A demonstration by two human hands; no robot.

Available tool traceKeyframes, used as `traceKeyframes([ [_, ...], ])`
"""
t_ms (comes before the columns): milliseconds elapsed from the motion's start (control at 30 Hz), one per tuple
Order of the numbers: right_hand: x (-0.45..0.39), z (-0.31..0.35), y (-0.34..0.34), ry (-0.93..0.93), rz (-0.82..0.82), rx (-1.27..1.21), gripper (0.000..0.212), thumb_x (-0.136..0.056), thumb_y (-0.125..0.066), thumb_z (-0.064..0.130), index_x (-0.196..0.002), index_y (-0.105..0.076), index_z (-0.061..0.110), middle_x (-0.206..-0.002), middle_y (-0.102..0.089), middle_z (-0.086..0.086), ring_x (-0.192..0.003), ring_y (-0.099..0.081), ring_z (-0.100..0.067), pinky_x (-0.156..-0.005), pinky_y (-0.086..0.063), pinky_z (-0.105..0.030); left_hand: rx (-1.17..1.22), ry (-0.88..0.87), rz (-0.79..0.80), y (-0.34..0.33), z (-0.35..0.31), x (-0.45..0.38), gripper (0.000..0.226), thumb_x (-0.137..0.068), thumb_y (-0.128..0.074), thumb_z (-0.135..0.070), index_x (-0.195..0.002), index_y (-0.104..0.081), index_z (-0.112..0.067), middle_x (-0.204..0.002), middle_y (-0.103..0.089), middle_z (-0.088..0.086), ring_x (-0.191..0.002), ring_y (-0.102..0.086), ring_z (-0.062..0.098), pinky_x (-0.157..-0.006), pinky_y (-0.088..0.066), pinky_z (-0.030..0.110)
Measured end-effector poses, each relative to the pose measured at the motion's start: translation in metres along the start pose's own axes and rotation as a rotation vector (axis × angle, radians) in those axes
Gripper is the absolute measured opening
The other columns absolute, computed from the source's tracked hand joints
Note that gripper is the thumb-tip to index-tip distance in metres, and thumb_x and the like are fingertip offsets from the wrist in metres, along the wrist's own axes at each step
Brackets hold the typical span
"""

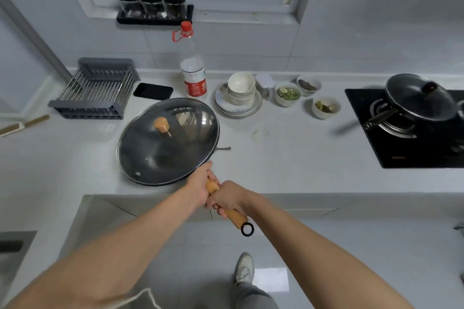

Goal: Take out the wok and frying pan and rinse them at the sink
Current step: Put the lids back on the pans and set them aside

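Observation:
A dark wok (pixel 140 170) sits on the grey counter (pixel 288 158) under a glass lid (pixel 168 140) with a wooden knob. Its long wooden handle (pixel 233 216) sticks out over the counter's front edge and ends in a black ring. My left hand (pixel 198 185) grips the handle close to the wok. My right hand (pixel 226 198) grips it just behind, further down the handle. A black frying pan (pixel 419 100) with a lid rests on the gas hob (pixel 391 143) at the far right.
A dish rack (pixel 98 88) stands at the back left with a black phone (pixel 153 91) beside it. Behind the wok are a tall bottle (pixel 193 75), stacked bowls and plates (pixel 239 98) and three small bowls of food (pixel 287 94).

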State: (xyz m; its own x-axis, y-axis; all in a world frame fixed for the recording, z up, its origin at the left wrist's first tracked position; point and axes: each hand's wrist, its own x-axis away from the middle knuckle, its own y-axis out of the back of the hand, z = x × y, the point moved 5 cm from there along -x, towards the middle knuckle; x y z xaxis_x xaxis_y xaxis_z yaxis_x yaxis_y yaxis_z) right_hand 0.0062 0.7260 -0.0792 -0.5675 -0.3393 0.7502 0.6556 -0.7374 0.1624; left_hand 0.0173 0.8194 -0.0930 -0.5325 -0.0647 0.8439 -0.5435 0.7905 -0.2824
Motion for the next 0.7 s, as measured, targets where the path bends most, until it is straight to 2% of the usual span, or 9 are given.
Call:
traceKeyframes([
  [133,0.043,-0.008,-0.029,0.016,-0.027,0.002,0.018,-0.075,-0.067,0.008,-0.065,-0.053,0.012,-0.053,-0.051,-0.004,-0.041,-0.045,-0.014,-0.048,-0.043,-0.023,-0.017,0.007,0.033,0.016,0.016,0.048,0.042,-0.095,-0.060,-0.024,-0.060,-0.036,-0.019,-0.039,-0.037,-0.006,-0.040,-0.036,0.011,-0.046,-0.035,0.023],
  [200,0.068,-0.012,-0.038,0.037,-0.016,-0.026,0.014,-0.075,-0.067,0.009,-0.074,-0.053,0.012,-0.054,-0.051,-0.003,-0.042,-0.045,-0.013,-0.046,-0.043,-0.023,-0.071,-0.014,0.063,0.020,0.024,0.074,0.043,-0.096,-0.058,-0.023,-0.059,-0.036,-0.017,-0.037,-0.038,-0.004,-0.034,-0.038,0.012,-0.047,-0.036,0.023],
  [300,0.115,-0.022,-0.048,0.078,-0.047,-0.088,0.017,-0.078,-0.065,0.006,-0.087,-0.052,0.011,-0.054,-0.051,0.000,-0.041,-0.045,-0.011,-0.040,-0.042,-0.021,-0.206,-0.038,0.094,0.018,0.042,0.114,0.047,-0.096,-0.055,-0.024,-0.056,-0.033,-0.015,-0.045,-0.041,0.002,-0.046,-0.039,0.019,-0.053,-0.036,0.026],
  [367,0.144,-0.035,-0.046,0.082,-0.110,-0.111,0.017,-0.077,-0.066,0.006,-0.088,-0.053,0.009,-0.054,-0.051,-0.001,-0.041,-0.045,-0.011,-0.041,-0.043,-0.021,-0.252,-0.028,0.133,0.007,0.060,0.136,0.046,-0.097,-0.053,-0.024,-0.056,-0.032,-0.016,-0.047,-0.041,0.002,-0.050,-0.036,0.020,-0.055,-0.034,0.026],
  [467,0.193,-0.064,-0.032,0.071,-0.236,-0.172,0.013,-0.078,-0.067,0.006,-0.080,-0.054,0.010,-0.051,-0.052,0.000,-0.040,-0.045,-0.011,-0.041,-0.043,-0.022,-0.324,-0.006,0.218,-0.024,0.094,0.170,0.044,-0.097,-0.053,-0.025,-0.058,-0.033,-0.017,-0.034,-0.040,0.001,-0.048,-0.037,0.020,-0.053,-0.035,0.024],
  [567,0.247,-0.101,-0.010,0.038,-0.359,-0.267,0.020,-0.080,-0.068,0.009,-0.095,-0.056,0.010,-0.054,-0.052,0.000,-0.043,-0.045,-0.011,-0.042,-0.043,-0.022,-0.486,-0.002,0.315,-0.065,0.135,0.204,0.044,-0.096,-0.052,-0.026,-0.057,-0.035,-0.016,-0.039,-0.045,0.003,-0.048,-0.042,0.020,-0.054,-0.035,0.025],
  [633,0.284,-0.131,0.008,0.020,-0.458,-0.377,0.014,-0.082,-0.066,0.007,-0.090,-0.055,0.011,-0.056,-0.051,-0.001,-0.041,-0.044,-0.010,-0.041,-0.041,-0.021,-0.561,-0.006,0.407,-0.101,0.168,0.227,0.043,-0.095,-0.053,-0.026,-0.057,-0.036,-0.016,-0.044,-0.046,0.003,-0.049,-0.042,0.020,-0.055,-0.035,0.025],
  [700,0.313,-0.154,0.023,0.017,-0.524,-0.463,0.014,-0.083,-0.065,0.006,-0.086,-0.054,0.014,-0.057,-0.051,0.000,-0.041,-0.044,-0.009,-0.041,-0.041,-0.021,-0.580,0.023,0.486,-0.131,0.196,0.244,0.040,-0.094,-0.055,-0.024,-0.059,-0.037,-0.017,-0.038,-0.043,-0.001,-0.045,-0.040,0.018,-0.055,-0.034,0.023],
])
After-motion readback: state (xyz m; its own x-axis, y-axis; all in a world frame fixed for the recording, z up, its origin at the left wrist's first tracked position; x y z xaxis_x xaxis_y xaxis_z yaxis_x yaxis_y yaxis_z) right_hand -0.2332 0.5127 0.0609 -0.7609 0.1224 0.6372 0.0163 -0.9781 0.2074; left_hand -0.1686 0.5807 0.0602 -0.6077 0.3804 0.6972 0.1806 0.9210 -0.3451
